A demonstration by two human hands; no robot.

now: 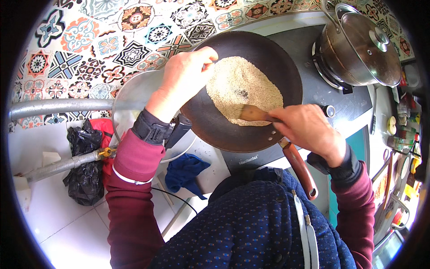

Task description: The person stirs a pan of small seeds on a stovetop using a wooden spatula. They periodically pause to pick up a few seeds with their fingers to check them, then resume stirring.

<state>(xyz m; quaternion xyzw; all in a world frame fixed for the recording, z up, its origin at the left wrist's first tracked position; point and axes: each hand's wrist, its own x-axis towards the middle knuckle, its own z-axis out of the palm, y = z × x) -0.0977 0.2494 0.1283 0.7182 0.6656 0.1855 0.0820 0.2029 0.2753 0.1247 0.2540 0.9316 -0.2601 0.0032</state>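
A dark wok (287, 80) on the cooktop holds a spread layer of small pale seeds or grains (231, 84). My right hand (304, 126) grips a wooden spatula (253, 113), its blade lying in the near part of the grains. Over the wok's left rim is my left hand (189, 72), fingers curled together. Whether it pinches something or touches the rim is hidden. The wok's reddish-brown handle (299, 168) points towards me, below my right wrist, with neither hand on it. Near the middle of the grains shows a small dark patch.
A lidded metal pot (346, 57) stands on the right burner of the black cooktop (349, 101). A glass lid (129, 87) lies left, behind my forearm. Nearby are a blue cloth (184, 171), a metal pipe (67, 164) and a black plastic bag (85, 168). Jars (396, 143) line the right.
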